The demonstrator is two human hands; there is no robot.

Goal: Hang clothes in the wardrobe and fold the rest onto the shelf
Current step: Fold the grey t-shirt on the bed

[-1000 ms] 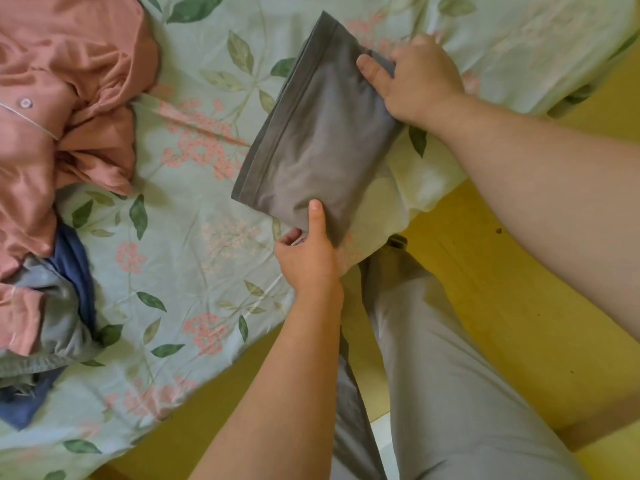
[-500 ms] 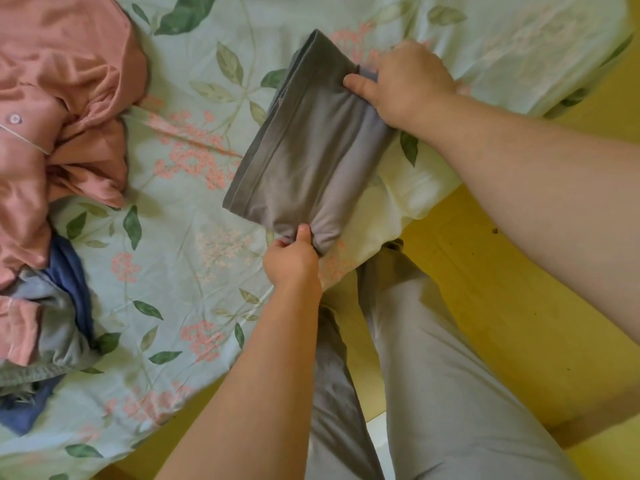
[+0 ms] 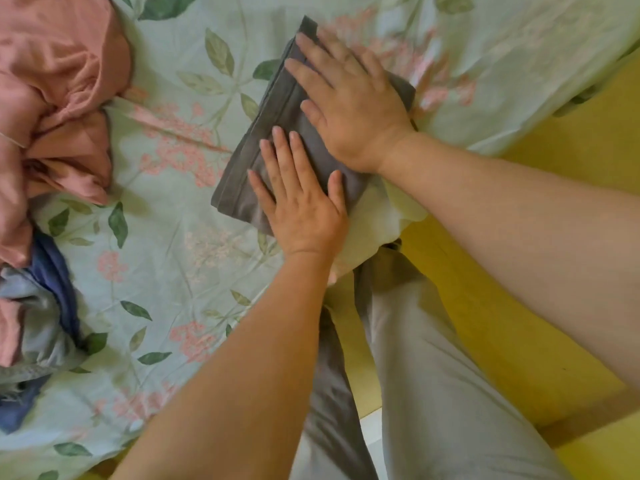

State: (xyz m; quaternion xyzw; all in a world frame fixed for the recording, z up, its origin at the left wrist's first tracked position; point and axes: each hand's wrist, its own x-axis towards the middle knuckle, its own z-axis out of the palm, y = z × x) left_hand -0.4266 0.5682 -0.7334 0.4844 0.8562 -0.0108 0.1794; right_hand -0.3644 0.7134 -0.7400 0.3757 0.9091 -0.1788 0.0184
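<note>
As the grey garment [image 3: 240, 185] lies folded on the sheet [image 3: 166, 278], left grip [image 3: 304, 216] and right grip [image 3: 349, 109] press it, fingers straight.

- One view only, worn on the person's head, looking forward and steeply down over the edge of the bed [image 3: 166, 258].
- It sits close: the forearms come in from the bottom and right edges, the left hand [image 3: 301, 216] and right hand [image 3: 353, 109] near mid-frame.
- The wide lens also takes in the person's legs [image 3: 433, 393] and the yellow floor [image 3: 519, 358] at right.

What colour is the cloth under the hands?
Grey, seen in the head view.
</note>
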